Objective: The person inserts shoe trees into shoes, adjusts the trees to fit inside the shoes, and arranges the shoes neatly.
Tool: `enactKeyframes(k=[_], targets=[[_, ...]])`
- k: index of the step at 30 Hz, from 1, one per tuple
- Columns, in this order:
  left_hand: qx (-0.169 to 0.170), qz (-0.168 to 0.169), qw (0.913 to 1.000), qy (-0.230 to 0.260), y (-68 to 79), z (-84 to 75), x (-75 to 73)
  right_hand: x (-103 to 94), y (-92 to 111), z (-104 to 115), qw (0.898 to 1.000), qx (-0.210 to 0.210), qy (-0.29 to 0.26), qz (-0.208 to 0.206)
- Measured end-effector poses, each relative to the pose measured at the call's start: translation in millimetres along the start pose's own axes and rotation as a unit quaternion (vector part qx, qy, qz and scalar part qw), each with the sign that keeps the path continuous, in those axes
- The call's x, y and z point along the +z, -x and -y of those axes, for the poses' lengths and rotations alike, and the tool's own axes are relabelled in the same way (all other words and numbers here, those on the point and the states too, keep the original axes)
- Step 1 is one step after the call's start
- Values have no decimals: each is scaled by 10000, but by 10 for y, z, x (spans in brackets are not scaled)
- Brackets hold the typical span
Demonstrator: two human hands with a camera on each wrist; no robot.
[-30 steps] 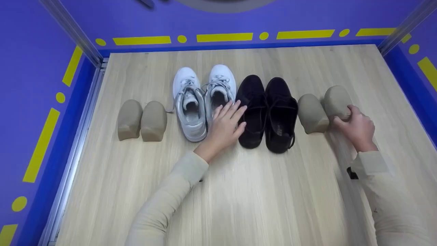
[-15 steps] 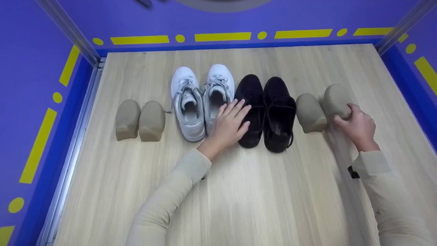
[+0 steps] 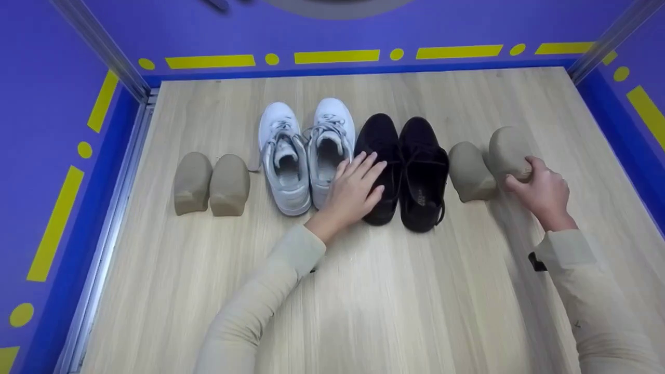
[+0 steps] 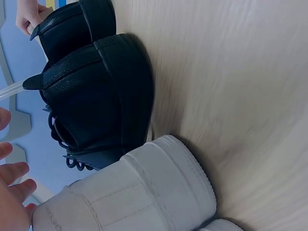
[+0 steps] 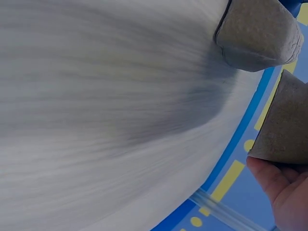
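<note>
We see a person's right hand (image 3: 544,195) gripping a tan shoe form (image 3: 510,150) by its near end, thumb on one side; the right wrist view shows the form raised clear of the wooden board (image 3: 363,311). Its mate (image 3: 471,174) rests just below left, beside a pair of black shoes (image 3: 422,208). The left hand (image 3: 353,189), fingers spread and released, lies over the right white sneaker (image 3: 332,113) and left black shoe; whether it touches either, we cannot tell. Two further tan forms (image 3: 229,184) rest at far left.
</note>
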State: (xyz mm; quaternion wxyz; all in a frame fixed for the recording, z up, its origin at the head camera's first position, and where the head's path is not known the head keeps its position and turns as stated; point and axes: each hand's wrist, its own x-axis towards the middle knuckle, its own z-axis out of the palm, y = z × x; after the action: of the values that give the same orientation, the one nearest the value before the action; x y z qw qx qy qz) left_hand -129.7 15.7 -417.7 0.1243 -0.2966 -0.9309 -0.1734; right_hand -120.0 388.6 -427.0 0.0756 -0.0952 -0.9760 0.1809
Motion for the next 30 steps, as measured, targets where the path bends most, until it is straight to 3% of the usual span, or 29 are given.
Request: enactKeyframes(k=[30], targets=[[-50,161,9998,65,-35,-72,66,-41,11,216,9998,-140,-155,-21]])
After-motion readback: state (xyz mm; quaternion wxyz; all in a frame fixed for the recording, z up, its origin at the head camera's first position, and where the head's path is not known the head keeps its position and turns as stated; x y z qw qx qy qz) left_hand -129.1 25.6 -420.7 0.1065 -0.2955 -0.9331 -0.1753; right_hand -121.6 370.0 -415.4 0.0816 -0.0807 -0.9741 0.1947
